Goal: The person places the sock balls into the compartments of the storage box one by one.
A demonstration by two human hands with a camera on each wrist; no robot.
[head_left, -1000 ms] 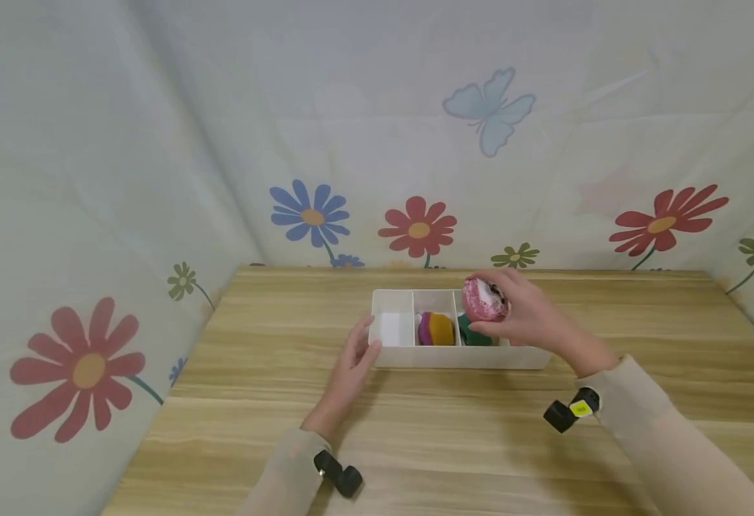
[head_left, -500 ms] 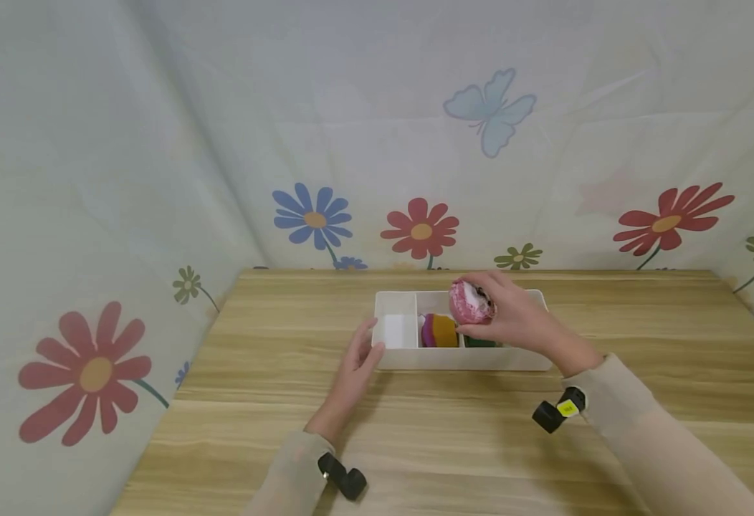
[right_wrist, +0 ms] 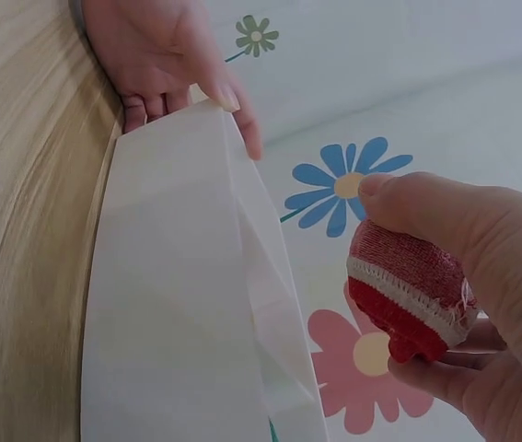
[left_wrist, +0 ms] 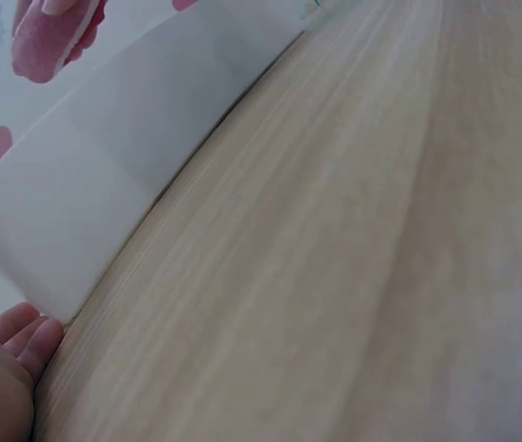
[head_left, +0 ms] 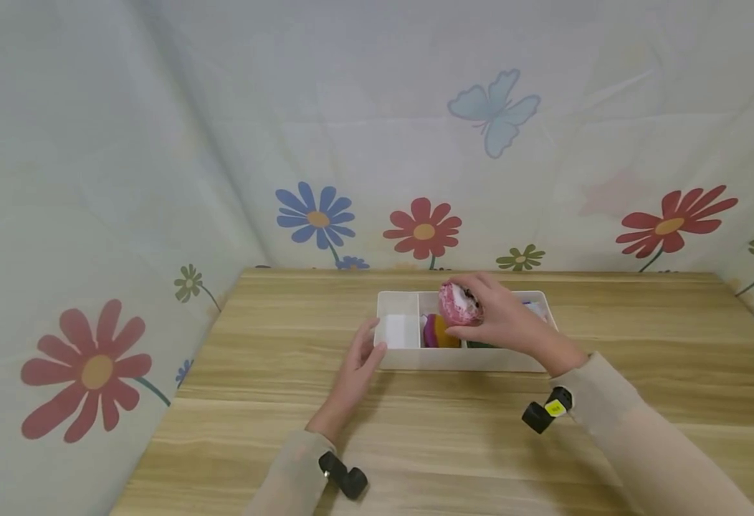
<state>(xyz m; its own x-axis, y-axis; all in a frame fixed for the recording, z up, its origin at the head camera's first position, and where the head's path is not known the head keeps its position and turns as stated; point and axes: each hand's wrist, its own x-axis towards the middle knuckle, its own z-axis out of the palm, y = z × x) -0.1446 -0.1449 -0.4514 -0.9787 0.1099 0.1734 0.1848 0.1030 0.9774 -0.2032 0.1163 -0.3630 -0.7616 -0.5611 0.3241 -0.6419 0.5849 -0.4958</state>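
My right hand (head_left: pixel 506 319) holds a rolled-up sock (head_left: pixel 457 304) between thumb and fingers, above the white divided storage box (head_left: pixel 467 360). In the right wrist view, the sock (right_wrist: pixel 408 285) is pink-red knit with a white band and a brighter red part. At the box's left end, my left hand (head_left: pixel 354 365) grips the corner, thumb toward the front and fingers along the end wall. A purple and mustard cloth roll (head_left: pixel 438 333) lies in the second compartment from the left, partly below the held sock. Only a strip of a green cloth roll (head_left: pixel 480 345) shows under my right hand.
The leftmost compartment (head_left: pixel 398 330) shows its bare white floor. Something white and blue (head_left: pixel 535 307) lies in the box's right end, partly hidden by my hand. The box stands on a wood-grain table (head_left: pixel 274 344), with a flower-printed curtain (head_left: pixel 364 129) behind.
My right hand has carried the sock leftward, from over the green roll to over the purple and mustard one. The box's right end has come into view. My left hand has kept its place.
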